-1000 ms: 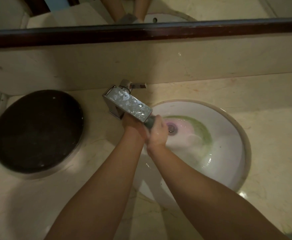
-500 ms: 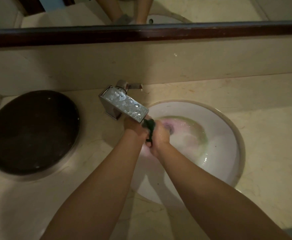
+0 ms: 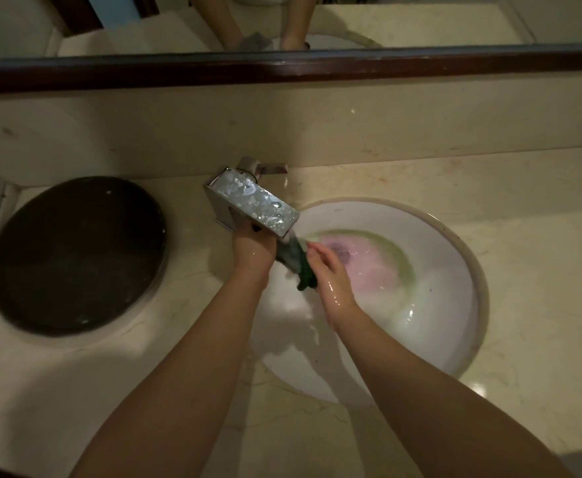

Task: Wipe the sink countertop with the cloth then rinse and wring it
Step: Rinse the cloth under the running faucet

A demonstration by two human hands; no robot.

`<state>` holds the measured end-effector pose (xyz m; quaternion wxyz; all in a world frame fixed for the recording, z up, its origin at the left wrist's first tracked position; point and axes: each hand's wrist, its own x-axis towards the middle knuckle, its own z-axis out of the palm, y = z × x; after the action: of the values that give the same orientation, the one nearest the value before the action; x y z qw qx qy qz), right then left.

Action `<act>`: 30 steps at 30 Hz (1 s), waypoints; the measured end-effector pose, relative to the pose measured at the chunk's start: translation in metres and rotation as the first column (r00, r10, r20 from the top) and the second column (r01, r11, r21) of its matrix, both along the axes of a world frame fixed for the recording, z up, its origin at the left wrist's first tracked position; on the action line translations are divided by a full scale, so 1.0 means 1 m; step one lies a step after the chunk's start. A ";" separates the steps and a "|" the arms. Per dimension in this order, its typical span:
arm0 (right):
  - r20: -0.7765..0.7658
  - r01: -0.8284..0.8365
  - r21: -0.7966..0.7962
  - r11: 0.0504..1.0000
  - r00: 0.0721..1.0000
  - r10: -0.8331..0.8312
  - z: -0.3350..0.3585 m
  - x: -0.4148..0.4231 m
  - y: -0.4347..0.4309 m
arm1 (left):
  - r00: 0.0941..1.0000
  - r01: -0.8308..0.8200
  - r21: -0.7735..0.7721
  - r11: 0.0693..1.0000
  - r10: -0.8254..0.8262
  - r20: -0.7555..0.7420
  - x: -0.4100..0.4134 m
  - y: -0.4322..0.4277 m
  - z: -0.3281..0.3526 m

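Observation:
A dark green wet cloth point(image 3: 298, 265) hangs bunched under the spout of the chrome tap point(image 3: 253, 205), over the white round basin point(image 3: 455, 288). My left hand point(image 3: 253, 248) grips the cloth's upper end just below the spout. My right hand point(image 3: 331, 274) lies against the cloth's right side with its fingers stretched out and wet. Water streaks over the cloth. The basin holds pinkish and greenish water around the drain point(image 3: 343, 253). The beige marble countertop point(image 3: 524, 208) surrounds the basin.
A dark round lid or tray point(image 3: 75, 253) lies on the counter to the left. A mirror with a dark wooden frame point(image 3: 282, 69) runs along the back above a low marble backsplash. The tap lever point(image 3: 272, 167) points right.
My hands, pressed tight together around the cloth, have come apart. The right hand's fingers have loosened and more of the green cloth shows between the hands.

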<state>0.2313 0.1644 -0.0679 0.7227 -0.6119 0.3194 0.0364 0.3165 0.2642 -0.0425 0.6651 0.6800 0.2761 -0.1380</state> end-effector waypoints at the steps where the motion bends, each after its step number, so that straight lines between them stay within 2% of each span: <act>1: 0.054 -0.033 -0.061 0.998 0.998 0.036 -0.004 -0.001 0.000 | 0.999 0.002 0.013 1.000 -0.002 0.043 0.003 0.002 -0.002; 3: 0.105 -0.134 -0.271 0.953 0.980 0.168 -0.007 -0.005 0.001 | 0.997 -0.014 -0.063 0.998 0.019 0.069 0.004 0.004 0.006; 5: 0.130 -0.176 -0.407 0.896 0.960 0.247 -0.010 -0.007 0.002 | 0.997 -0.054 -0.135 0.989 0.061 0.043 0.007 0.005 0.005; 7: 0.094 -0.155 -0.430 0.889 0.972 0.215 -0.009 -0.003 0.002 | 0.999 -0.009 -0.137 0.990 0.015 0.042 0.004 0.005 0.005; 9: 0.017 -0.079 -0.411 0.908 0.995 0.095 -0.006 0.002 0.000 | 0.999 0.025 -0.181 0.983 -0.019 0.033 0.000 0.007 0.003; 11: -0.072 0.023 -0.262 0.965 0.996 -0.043 -0.003 0.009 -0.004 | 1.000 0.031 -0.192 0.981 -0.031 0.005 -0.004 0.008 -0.002; 13: -0.135 0.191 -0.017 0.981 0.972 -0.192 -0.003 0.015 -0.005 | 0.998 -0.030 -0.206 0.978 0.017 -0.065 -0.009 0.006 -0.002; 16: -0.244 0.380 0.306 0.873 0.917 -0.314 -0.001 0.018 -0.004 | 0.991 -0.091 -0.331 0.939 0.052 -0.124 -0.015 0.003 0.001; 18: -0.303 0.416 0.448 0.791 0.903 -0.304 -0.002 0.019 0.000 | 0.989 -0.118 -0.420 0.900 0.068 -0.132 -0.016 0.001 0.003; 22: -0.321 0.335 0.531 0.778 0.929 -0.181 -0.009 0.023 0.009 | 0.980 -0.184 -0.486 0.854 0.123 -0.156 -0.017 -0.001 0.001; 24: -0.300 0.350 0.544 0.763 0.930 -0.213 -0.005 0.030 0.019 | 0.982 -0.170 -0.472 0.865 0.107 -0.158 -0.018 -0.002 0.005; 27: -0.329 0.372 0.372 0.851 0.910 -0.254 0.003 0.044 0.035 | 0.974 -0.205 -0.498 0.843 0.123 -0.192 -0.014 -0.006 0.007; 30: -0.339 0.381 0.326 0.865 0.902 -0.269 -0.003 0.054 0.044 | 0.968 -0.233 -0.539 0.809 0.139 -0.209 -0.008 -0.012 0.012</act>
<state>0.2853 0.2082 -0.0708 0.7710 -0.3831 0.5049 0.0616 0.3089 0.2525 -0.0304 0.8208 0.4116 0.3412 -0.2010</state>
